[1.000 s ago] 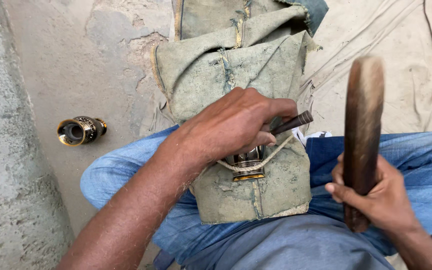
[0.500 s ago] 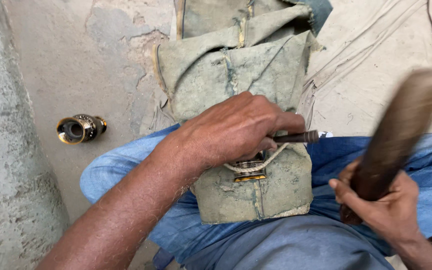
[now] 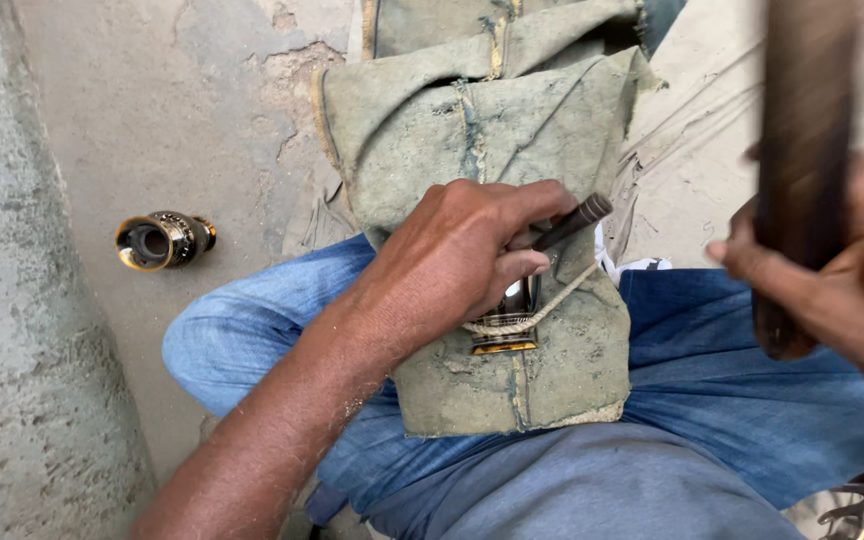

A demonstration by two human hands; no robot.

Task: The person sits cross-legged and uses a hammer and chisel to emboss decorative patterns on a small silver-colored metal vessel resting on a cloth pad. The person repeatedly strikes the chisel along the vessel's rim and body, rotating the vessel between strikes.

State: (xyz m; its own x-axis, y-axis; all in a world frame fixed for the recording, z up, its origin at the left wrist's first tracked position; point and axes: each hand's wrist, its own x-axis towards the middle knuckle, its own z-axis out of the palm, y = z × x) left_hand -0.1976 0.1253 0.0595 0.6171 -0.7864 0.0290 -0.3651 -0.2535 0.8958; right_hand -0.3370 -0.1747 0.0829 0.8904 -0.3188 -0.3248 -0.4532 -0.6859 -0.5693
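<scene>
Your left hand (image 3: 462, 265) is curled closed around a thin dark punch (image 3: 577, 217). The punch slants up and to the right, its blunt end sticking out past your fingers. Its lower end is hidden under your hand, so where it meets the work cannot be seen.

Under that hand lies a small metal piece (image 3: 510, 320), dark and shiny with a brass-coloured band at its near edge. A loop of pale cord (image 3: 542, 312) runs across it, touching it. Piece and cord rest on a folded pad of worn grey-green cloth (image 3: 512, 120) laid over your lap.

Your right hand (image 3: 842, 290) is closed around the lower part of a dark wooden mallet (image 3: 802, 130). The mallet stands raised, nearly upright, well apart from the punch and to its right. Both hand and mallet are blurred.

Your legs, in blue jeans (image 3: 732, 400), spread beneath the cloth, with one knee bent to the left.

To the left, on the rough concrete floor (image 3: 152, 100), a second brass piece (image 3: 160, 240) lies on its side, well apart from your hands. It is round and hollow, dark with gold-coloured rings, and its open end faces left.

A pale wrinkled sheet (image 3: 692, 150) covers the floor to the right of the cloth.
</scene>
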